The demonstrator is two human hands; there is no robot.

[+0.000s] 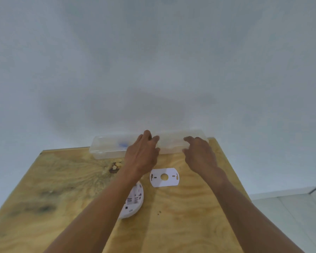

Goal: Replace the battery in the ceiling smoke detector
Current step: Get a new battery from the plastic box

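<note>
Both bare forearms reach from the near edge across the plywood tabletop, a pale sheet with swirling grain and a dark knot. Under the left forearm lies the smoke detector, a round white plastic body turned back-side up, slots showing, partly hidden by the arm. Just beyond it sits its mounting plate, thin, flat, white, with a round centre hole. At the far edge, against the white wall, stands a long clear plastic box with something blue inside. The left hand curls its fingers over the box's middle; the right hand touches it, fingers loosely bent. Open tabletop spreads to the left.
</note>
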